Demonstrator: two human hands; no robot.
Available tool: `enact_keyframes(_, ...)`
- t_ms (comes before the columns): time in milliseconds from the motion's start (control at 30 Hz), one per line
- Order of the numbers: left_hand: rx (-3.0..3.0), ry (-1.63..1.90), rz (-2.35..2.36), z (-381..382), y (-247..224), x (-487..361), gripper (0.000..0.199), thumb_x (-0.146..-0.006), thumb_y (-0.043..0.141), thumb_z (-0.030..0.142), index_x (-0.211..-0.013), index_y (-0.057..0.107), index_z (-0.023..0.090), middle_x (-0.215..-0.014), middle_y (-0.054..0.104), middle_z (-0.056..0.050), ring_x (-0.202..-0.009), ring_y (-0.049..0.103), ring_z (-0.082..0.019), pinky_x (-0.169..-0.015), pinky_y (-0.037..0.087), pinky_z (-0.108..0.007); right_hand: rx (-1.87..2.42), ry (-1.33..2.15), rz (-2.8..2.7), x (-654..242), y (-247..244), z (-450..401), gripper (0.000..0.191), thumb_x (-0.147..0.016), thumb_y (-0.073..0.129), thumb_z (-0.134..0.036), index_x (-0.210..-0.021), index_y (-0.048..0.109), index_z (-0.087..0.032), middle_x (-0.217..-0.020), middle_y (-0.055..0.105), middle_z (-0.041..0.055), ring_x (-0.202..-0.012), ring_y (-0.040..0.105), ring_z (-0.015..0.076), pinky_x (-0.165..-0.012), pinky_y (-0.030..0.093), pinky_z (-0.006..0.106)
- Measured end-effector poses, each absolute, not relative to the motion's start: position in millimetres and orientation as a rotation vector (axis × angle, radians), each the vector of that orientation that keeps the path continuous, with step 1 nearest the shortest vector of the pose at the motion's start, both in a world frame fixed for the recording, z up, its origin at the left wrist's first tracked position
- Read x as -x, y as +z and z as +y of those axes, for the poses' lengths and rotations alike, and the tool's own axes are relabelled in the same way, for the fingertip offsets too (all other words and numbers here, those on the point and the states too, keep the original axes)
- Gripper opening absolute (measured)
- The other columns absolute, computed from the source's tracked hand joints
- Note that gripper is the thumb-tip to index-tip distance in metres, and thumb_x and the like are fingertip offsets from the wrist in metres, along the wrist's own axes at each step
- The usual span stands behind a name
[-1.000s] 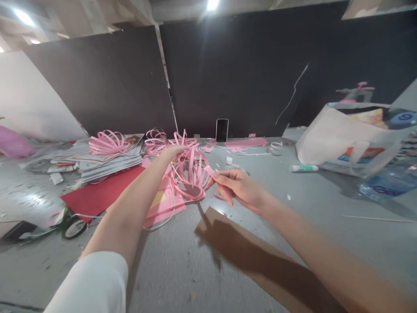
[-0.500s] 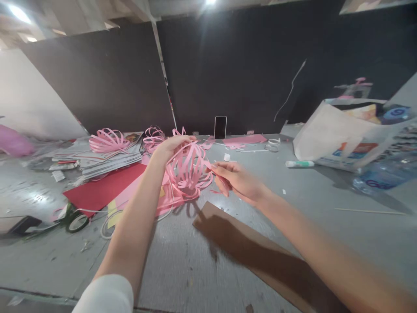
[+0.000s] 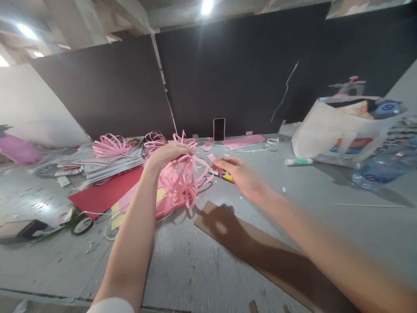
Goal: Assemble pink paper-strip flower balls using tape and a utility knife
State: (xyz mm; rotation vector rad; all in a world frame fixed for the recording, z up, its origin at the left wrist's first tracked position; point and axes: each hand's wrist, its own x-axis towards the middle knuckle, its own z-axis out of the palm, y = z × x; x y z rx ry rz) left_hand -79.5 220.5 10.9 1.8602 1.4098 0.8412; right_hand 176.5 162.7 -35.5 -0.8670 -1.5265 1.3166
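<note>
My left hand [image 3: 174,153] is closed over the top of a loose ball of looped pink paper strips [image 3: 182,178]. Its fingertips are partly hidden among the loops. To the right, my right hand [image 3: 236,169] pinches a pink paper strip [image 3: 211,159], apart from most of the ball. Just under those fingers shows a yellow and dark thing [image 3: 227,176], perhaps a cutter, mostly covered by the hand. Behind my left hand stand more looped pink strip bundles [image 3: 155,141], and another pink bundle [image 3: 111,145] rests on stacked papers [image 3: 107,167].
Red card [image 3: 106,191], green-handled scissors [image 3: 81,224] and yellow sheets lie left. A brown board [image 3: 247,243] runs toward me. A phone [image 3: 219,129] leans on the dark wall. At right are a glue stick [image 3: 299,161], a white bag [image 3: 339,130], a plastic bottle [image 3: 378,171] and a thin stick [image 3: 369,205].
The pink ball has turned and sits slightly lower and further left. My right hand has shifted a little right, widening its gap from the ball, and the yellow thing has come into view.
</note>
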Motion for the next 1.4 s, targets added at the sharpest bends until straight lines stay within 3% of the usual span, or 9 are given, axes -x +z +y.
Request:
enact_keyframes(133, -1.918, 0.846, 1.521, 221, 8, 76, 0.026, -0.073, 0.081, 0.035, -0.065, 0.061, 0.020, -0.058, 0.051, 0.003, -0.053, 0.040, -0.010, -0.055, 0.027, -0.028, 0.883, 1.310, -1.527, -176, -34, 163, 0.022, -0.090, 0.071, -0.045, -0.081, 0.079, -0.026, -0.100, 0.076, 0.0038, -0.105, 0.063, 0.0247, -0.098, 0.040, 0.042)
enact_keyframes(333, -1.822, 1.115, 1.153, 221, 0, 64, 0.034, -0.072, 0.079, 0.019, -0.065, 0.046, 0.019, -0.064, 0.043, 0.004, -0.058, 0.038, -0.007, -0.059, 0.029, -0.027, 0.724, 1.475, -1.504, -175, -34, 159, 0.029, -0.090, 0.073, -0.043, -0.071, 0.073, -0.023, -0.084, 0.071, 0.0048, -0.075, 0.055, 0.0171, -0.073, 0.043, 0.036)
enact_keyframes(500, -1.654, 1.176, 0.977, 211, 5, 53, 0.027, -0.070, 0.083, 0.020, -0.073, 0.056, 0.018, -0.070, 0.051, 0.003, -0.066, 0.049, -0.009, -0.065, 0.040, -0.027, 0.766, 1.493, -1.487, -171, -41, 157, 0.023, -0.089, 0.078, -0.045, -0.082, 0.078, -0.022, -0.082, 0.073, 0.0045, -0.067, 0.050, 0.0140, -0.069, 0.042, 0.035)
enact_keyframes(667, -1.705, 1.155, 1.004, 213, 6, 51, 0.025, -0.071, 0.086, 0.024, -0.084, 0.066, 0.016, -0.084, 0.065, -0.002, -0.078, 0.060, -0.012, -0.074, 0.049, -0.028, 0.791, 1.483, -1.425, -168, -42, 158, 0.025, -0.087, 0.080, -0.045, -0.078, 0.077, -0.022, -0.081, 0.074, 0.0049, -0.069, 0.054, 0.0148, -0.070, 0.044, 0.035)
enact_keyframes(867, -1.719, 1.123, 0.979, 214, 7, 50, 0.036, -0.071, 0.085, 0.022, -0.105, 0.073, 0.017, -0.095, 0.072, -0.006, -0.089, 0.067, -0.017, -0.080, 0.054, -0.031, 0.886, 1.409, -1.379, -168, -43, 160, 0.030, -0.083, 0.081, -0.043, -0.065, 0.070, -0.021, -0.075, 0.072, 0.0050, -0.075, 0.062, 0.0180, -0.070, 0.043, 0.035)
enact_keyframes(1067, -1.827, 0.995, 1.072, 210, 11, 44, 0.022, -0.074, 0.082, 0.025, -0.094, 0.081, 0.018, -0.098, 0.078, -0.008, -0.089, 0.069, -0.018, -0.083, 0.054, -0.032, 0.895, 1.399, -1.397, -167, -48, 161, 0.035, -0.083, 0.080, -0.044, -0.060, 0.065, -0.022, -0.071, 0.069, 0.0051, -0.087, 0.070, 0.0235, -0.072, 0.045, 0.036)
enact_keyframes(1233, -1.863, 1.006, 1.211, 211, 11, 44, 0.028, -0.086, 0.076, 0.045, -0.096, 0.085, 0.021, -0.094, 0.079, -0.007, -0.087, 0.068, -0.018, -0.078, 0.053, -0.030, 0.909, 1.362, -1.411, -167, -47, 160, 0.039, -0.084, 0.079, -0.044, -0.056, 0.062, -0.023, -0.066, 0.065, 0.0045, -0.091, 0.071, 0.0257, -0.072, 0.045, 0.037)
enact_keyframes(1400, -1.788, 1.001, 1.103, 212, 10, 45, 0.026, -0.079, 0.084, 0.031, -0.103, 0.083, 0.021, -0.100, 0.079, -0.008, -0.087, 0.069, -0.017, -0.078, 0.054, -0.030, 0.946, 1.351, -1.396, -167, -44, 159, 0.038, -0.084, 0.078, -0.041, -0.055, 0.063, -0.022, -0.075, 0.072, 0.0069, -0.078, 0.066, 0.0209, -0.072, 0.045, 0.038)
